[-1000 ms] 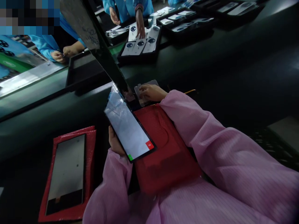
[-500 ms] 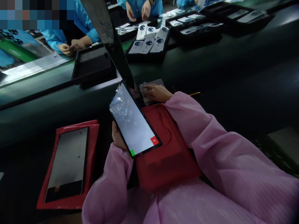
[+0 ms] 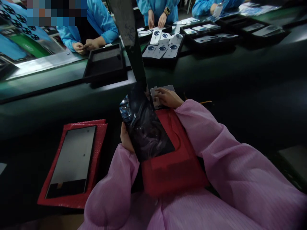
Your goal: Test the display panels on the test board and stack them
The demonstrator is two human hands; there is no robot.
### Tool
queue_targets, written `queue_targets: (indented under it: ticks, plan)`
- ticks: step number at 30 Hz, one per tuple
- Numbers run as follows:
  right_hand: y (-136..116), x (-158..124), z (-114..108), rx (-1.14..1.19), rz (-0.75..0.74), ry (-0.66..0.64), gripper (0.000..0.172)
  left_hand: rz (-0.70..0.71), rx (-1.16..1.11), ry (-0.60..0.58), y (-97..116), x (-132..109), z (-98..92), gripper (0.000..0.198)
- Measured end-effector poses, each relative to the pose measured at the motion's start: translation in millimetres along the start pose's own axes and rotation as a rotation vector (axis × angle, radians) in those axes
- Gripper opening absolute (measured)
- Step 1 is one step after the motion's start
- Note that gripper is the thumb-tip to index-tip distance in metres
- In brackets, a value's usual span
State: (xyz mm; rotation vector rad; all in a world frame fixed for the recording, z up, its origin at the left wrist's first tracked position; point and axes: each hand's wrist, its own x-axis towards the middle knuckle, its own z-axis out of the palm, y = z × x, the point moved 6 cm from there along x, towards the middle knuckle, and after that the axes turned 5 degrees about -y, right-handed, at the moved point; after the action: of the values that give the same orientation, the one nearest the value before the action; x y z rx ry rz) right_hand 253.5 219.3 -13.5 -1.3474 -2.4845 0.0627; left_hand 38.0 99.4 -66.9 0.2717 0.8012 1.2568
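Observation:
My left hand (image 3: 126,139) grips the left edge of a phone display panel (image 3: 147,127), tilted up over a red padded mat (image 3: 171,159). The panel's screen is dark and shiny. My right hand (image 3: 166,97) reaches forward with its fingers curled down on a small grey test device (image 3: 164,91) at the far end of the panel. Both arms are in pink sleeves.
A second dark panel (image 3: 72,161) lies on a red mat (image 3: 98,140) at my left. A dark post (image 3: 131,41) rises just beyond the device. Across the green belt stand black trays (image 3: 105,64) with white parts (image 3: 163,48), and people in blue coats work there.
The panel's screen was lit white with green and red corner squares; now it is dark. The view has shifted slightly up and right.

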Motion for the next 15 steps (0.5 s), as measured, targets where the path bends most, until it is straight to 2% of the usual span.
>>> queue_targets:
  ticks: [3,5,6,8,10,12,15]
  plan:
    - [-2.2,0.7,-34.0,0.020,0.108,0.143,0.036,-0.034,-0.036,0.018,-2.8,-5.1,6.5,0.054]
    - [-10.0,-4.2,-62.0,0.141,0.196,0.147,0.036,-0.028,-0.056,0.033,-3.1,-8.5,11.1,0.056]
    - [-17.2,-7.9,-71.8,0.243,0.228,0.064,0.039,-0.009,-0.067,0.050,-2.3,-10.1,12.5,0.055]
    - [-44.1,-19.3,-78.3,0.401,0.195,-0.297,0.053,0.031,-0.076,0.069,-0.5,-13.1,14.7,0.053]
    - [-73.9,-36.6,-82.4,0.394,0.121,-0.598,0.057,0.046,-0.069,0.033,0.6,-15.6,18.2,0.053]
    - [-93.9,-48.2,-88.5,0.366,0.101,-0.678,0.058,-0.019,-0.060,-0.071,-2.4,-17.6,24.2,0.059]
    - [-108.1,-53.2,-99.9,0.499,0.162,-0.557,0.052,-0.116,-0.026,-0.269,-6.3,-20.0,33.8,0.066]
